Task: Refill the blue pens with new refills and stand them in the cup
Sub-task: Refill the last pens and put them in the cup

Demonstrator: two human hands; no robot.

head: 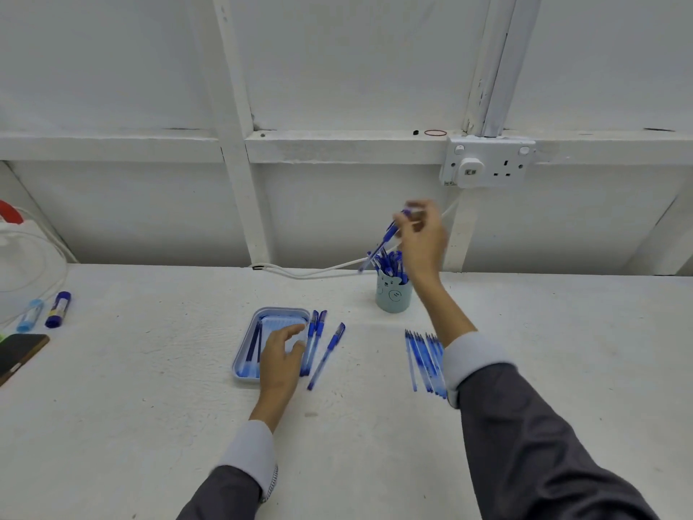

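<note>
A pale blue cup (393, 296) with a bear face stands at the back of the white table and holds several blue pens. Above it my right hand (422, 234) pinches a blue pen (382, 242) by its upper end; the pen slants down-left to the cup's mouth. My left hand (283, 350) hovers with relaxed fingers over a light blue tray (249, 334) with dark refills along its left side. Three capped blue pens (318, 343) lie just right of the tray. A row of several thin blue refills (423, 358) lies beside my right sleeve.
A white cable (311, 272) runs along the table's back edge up to a wall socket (487, 163). At the left edge lie a dark blue tube (58, 309), a light blue tube (30, 315) and a phone (18, 354).
</note>
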